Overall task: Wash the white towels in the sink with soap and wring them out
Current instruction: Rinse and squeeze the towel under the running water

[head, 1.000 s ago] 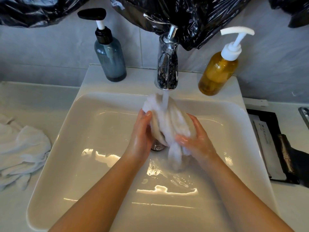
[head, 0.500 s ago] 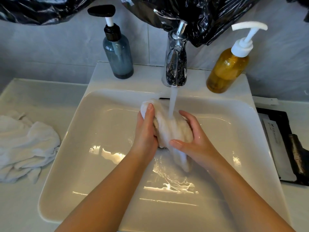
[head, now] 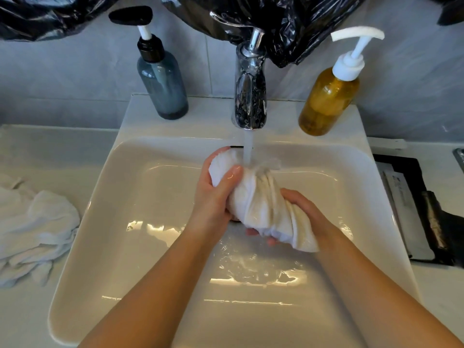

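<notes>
One white towel point(head: 256, 204) is held over the middle of the sink point(head: 140, 259), twisted into a roll under the water point(head: 247, 151) running from the tap point(head: 249, 96) at 12 o'clock. Its upper end is gripped by the left hand point(head: 213, 197) and its lower end by the right hand point(head: 303, 212), with fingers point(head: 232, 173) curled tight round the cloth. Wringing of this piece is judged under way; whether it has been soaped cannot be told. A heap of towels point(head: 35, 229) on the table point(head: 55, 146) at 9 o'clock is judged to be waiting.
</notes>
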Demonstrator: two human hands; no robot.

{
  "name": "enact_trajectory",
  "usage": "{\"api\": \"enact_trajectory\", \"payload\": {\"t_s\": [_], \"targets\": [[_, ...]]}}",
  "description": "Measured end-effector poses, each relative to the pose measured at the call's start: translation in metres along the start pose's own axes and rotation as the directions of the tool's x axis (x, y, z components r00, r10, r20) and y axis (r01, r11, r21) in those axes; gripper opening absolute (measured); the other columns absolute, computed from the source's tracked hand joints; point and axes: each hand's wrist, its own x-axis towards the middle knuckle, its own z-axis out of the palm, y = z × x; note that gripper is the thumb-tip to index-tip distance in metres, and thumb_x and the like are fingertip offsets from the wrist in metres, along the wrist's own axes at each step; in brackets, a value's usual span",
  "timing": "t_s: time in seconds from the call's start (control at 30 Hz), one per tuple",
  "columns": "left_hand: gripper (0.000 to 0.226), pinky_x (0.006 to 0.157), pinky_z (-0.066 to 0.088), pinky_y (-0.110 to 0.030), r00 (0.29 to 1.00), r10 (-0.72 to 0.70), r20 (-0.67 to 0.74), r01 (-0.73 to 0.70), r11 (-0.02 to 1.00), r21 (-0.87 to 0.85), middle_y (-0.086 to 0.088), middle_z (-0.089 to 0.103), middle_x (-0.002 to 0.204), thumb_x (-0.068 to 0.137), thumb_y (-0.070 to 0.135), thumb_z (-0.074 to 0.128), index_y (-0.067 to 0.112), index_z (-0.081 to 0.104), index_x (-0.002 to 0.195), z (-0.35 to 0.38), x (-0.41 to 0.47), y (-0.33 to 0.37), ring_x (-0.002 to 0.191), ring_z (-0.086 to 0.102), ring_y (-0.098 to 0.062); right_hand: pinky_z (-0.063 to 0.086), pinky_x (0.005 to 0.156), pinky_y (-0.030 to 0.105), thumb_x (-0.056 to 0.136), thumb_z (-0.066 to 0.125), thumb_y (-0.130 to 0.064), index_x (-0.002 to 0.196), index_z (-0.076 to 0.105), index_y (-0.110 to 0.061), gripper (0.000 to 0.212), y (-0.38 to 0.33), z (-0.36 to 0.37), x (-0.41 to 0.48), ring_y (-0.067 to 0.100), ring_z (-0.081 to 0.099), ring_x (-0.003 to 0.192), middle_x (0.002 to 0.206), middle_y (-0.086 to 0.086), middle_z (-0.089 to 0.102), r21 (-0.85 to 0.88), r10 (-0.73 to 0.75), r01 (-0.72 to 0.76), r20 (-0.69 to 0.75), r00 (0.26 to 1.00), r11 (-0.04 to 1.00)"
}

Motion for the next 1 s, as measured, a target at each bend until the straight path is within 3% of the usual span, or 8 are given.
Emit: {"api": "enact_trajectory", "payload": {"t_s": [0.1, 0.2, 0.43, 0.57, 0.67, 0.77, 0.83, 1.0], "targets": [[0.057, 0.094, 0.054, -0.041, 0.991, 0.116, -0.072, -0.109, 0.989, 0.095, -0.006, 0.064, 0.121, 0.065, 0.04, 0.075, 0.03, 0.057, 0.117, 0.0, 0.001, 0.001, 0.113, 0.062, -0.024, 0.056, 0.068, 0.047, 0.069, 0.08, -0.042, 0.127, 0.065, -0.008, 0.068, 0.006, -0.001, 0.013, 0.037, 0.065, 0.099, 0.113, 0.019, 0.066, 0.137, -0.053, 0.058, -0.042, 0.998, 0.989], [0.051, 0.087, 0.053, -0.031, 0.98, 0.166, -0.109, -0.15, 0.979, 0.139, 0.0, 0.064, 0.119, 0.067, 0.045, 0.072, 0.036, 0.057, 0.115, 0.002, 0.0, 0.002, 0.111, 0.063, -0.015, 0.058, 0.072, 0.051, 0.053, 0.092, -0.04, 0.115, 0.073, -0.014, 0.069, 0.002, -0.003, 0.013, 0.033, 0.069, 0.088, 0.1, 0.014, 0.071, 0.216, -0.168, 0.16, 0.018, 0.986, 0.963], [0.036, 0.092, 0.051, -0.033, 0.996, -0.029, -0.089, 0.003, 0.96, -0.279, -0.007, 0.064, 0.117, 0.096, 0.035, 0.045, 0.013, 0.056, 0.121, -0.002, 0.007, 0.01, 0.115, 0.061, -0.021, 0.058, 0.073, 0.052, 0.061, 0.089, -0.027, 0.131, 0.062, -0.02, 0.075, -0.014, -0.006, -0.001, 0.032, 0.068, 0.1, 0.125, 0.012, 0.065, 0.13, -0.265, 0.258, 0.046, 0.963, 0.957], [0.027, 0.093, 0.051, -0.034, 0.981, -0.16, -0.109, 0.096, 0.89, -0.445, -0.003, 0.068, 0.097, 0.098, 0.034, 0.044, 0.016, 0.064, 0.101, -0.008, 0.008, 0.02, 0.101, 0.065, -0.019, 0.06, 0.063, 0.043, 0.08, 0.065, -0.01, 0.127, 0.06, -0.019, 0.048, -0.025, 0.02, 0.0, 0.027, 0.071, 0.09, 0.113, 0.013, 0.069, 0.031, -0.261, 0.262, -0.037, 0.965, 0.965], [0.027, 0.096, 0.049, -0.036, 0.968, -0.188, -0.166, 0.08, 0.858, -0.507, -0.002, 0.069, 0.094, 0.098, 0.034, 0.045, 0.018, 0.066, 0.096, -0.018, 0.01, 0.024, 0.099, 0.066, -0.02, 0.058, 0.083, 0.054, 0.085, 0.062, -0.011, 0.134, 0.057, -0.013, 0.05, -0.028, 0.034, 0.011, 0.034, 0.066, 0.103, 0.123, 0.021, 0.064, -0.005, -0.236, 0.236, 0.006, 0.972, 0.972], [0.025, 0.098, 0.049, -0.035, 0.952, -0.205, -0.226, 0.045, 0.827, -0.561, -0.002, 0.069, 0.095, 0.096, 0.033, 0.047, 0.019, 0.067, 0.092, -0.029, 0.013, 0.028, 0.101, 0.065, -0.021, 0.059, 0.079, 0.047, 0.084, 0.056, -0.017, 0.134, 0.054, -0.004, 0.053, -0.03, 0.046, 0.018, 0.033, 0.066, 0.102, 0.12, 0.021, 0.061, 0.082, -0.21, 0.204, 0.071, 0.975, 0.976], [0.024, 0.098, 0.049, -0.034, 0.944, -0.205, -0.26, 0.017, 0.815, -0.579, -0.002, 0.067, 0.1, 0.094, 0.033, 0.047, 0.019, 0.067, 0.095, -0.035, 0.016, 0.03, 0.105, 0.065, -0.022, 0.057, 0.088, 0.053, 0.078, 0.058, -0.021, 0.134, 0.056, -0.006, 0.058, -0.029, 0.052, 0.022, 0.038, 0.063, 0.107, 0.125, 0.023, 0.059, 0.139, -0.212, 0.199, 0.09, 0.973, 0.97], [0.027, 0.088, 0.055, -0.033, 0.902, -0.254, -0.349, -0.01, 0.797, -0.604, 0.0, 0.07, 0.105, 0.092, 0.041, 0.051, 0.023, 0.067, 0.105, -0.045, 0.019, 0.029, 0.108, 0.068, -0.021, 0.057, 0.087, 0.054, 0.082, 0.057, -0.01, 0.14, 0.048, -0.01, 0.059, -0.019, 0.068, 0.026, 0.043, 0.066, 0.108, 0.129, 0.029, 0.059, 0.035, -0.292, 0.291, 0.008, 0.957, 0.956]]}}
